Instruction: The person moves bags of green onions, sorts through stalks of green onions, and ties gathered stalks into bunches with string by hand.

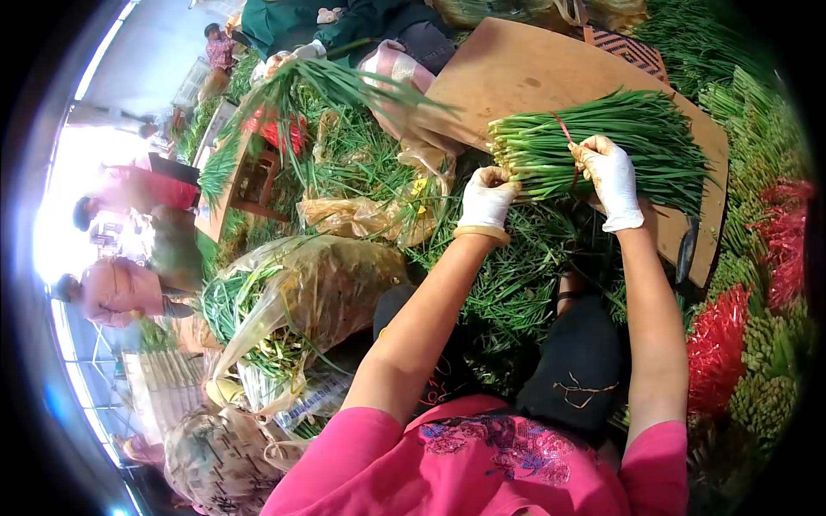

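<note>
A thick bundle of garlic chives lies across a wooden board, pale stem ends to the left and green leaves to the right. Round its stems runs a thin red tie. My right hand, in a white glove, is closed with thumb and fingertips pinched on the tie at the bundle's near side. In a matching glove, my left hand is curled shut beside the stem ends, touching the lower edge of the bundle. What lies between its fingers is hidden.
A dark handle-like object rests at the board's right edge. Loose greens cover the ground below. Stacked bundles and red strands stand at right. A filled plastic bag sits at left. Opposite, a co-worker's gloved hand holds chives.
</note>
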Demonstrator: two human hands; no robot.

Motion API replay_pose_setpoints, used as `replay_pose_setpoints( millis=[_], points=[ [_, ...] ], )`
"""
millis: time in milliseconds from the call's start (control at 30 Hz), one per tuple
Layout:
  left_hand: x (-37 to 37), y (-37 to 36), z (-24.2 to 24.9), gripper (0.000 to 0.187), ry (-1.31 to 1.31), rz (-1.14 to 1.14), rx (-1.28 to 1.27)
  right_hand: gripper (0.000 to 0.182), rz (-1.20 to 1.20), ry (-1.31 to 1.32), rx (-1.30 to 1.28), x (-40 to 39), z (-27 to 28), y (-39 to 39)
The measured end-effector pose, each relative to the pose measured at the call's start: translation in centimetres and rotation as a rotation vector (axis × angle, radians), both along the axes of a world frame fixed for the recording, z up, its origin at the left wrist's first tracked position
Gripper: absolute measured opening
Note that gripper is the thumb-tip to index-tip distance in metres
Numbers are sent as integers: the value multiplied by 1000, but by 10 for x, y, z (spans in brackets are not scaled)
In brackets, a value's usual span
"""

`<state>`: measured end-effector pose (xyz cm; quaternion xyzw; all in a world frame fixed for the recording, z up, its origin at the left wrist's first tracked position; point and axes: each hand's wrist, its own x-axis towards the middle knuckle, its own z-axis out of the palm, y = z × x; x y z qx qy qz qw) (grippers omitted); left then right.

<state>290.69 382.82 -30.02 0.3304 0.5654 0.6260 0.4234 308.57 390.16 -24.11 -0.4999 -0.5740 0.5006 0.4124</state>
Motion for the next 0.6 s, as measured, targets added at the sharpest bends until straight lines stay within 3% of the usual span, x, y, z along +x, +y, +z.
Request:
replay_pose_setpoints(
  millis=[100,200,233,300,367,400,467,533,600],
  points=[
    [2,-4,5,16,-155,18,-110,16,-4,30,-1,0,-3,1],
    [-3,-6,4,15,-136,-29,-134,16,6,14,-8,2,-6,3],
    [-6,-6,-1,13,-31,-56,-25,17,9,26,-3,3,-7,3],
    [-20,-9,-4,14,449,-122,87,17,23,-2,18,4,-5,1],
    [-30,-17,23,16,1041,-137,274,18,39,-29,26,2,-5,1],
    [-34,-19,25,16,1114,-66,375,19,43,-21,21,2,-4,-1],
    [-45,-25,30,13,847,-139,165,18,71,23,43,-2,-12,1],
    [-42,-33,39,10,-7,-227,-73,19,41,-75,46,-7,-14,0],
    [-35,-35,46,10,-196,-142,-151,18,-19,-57,123,-11,-17,1]
  ],
)
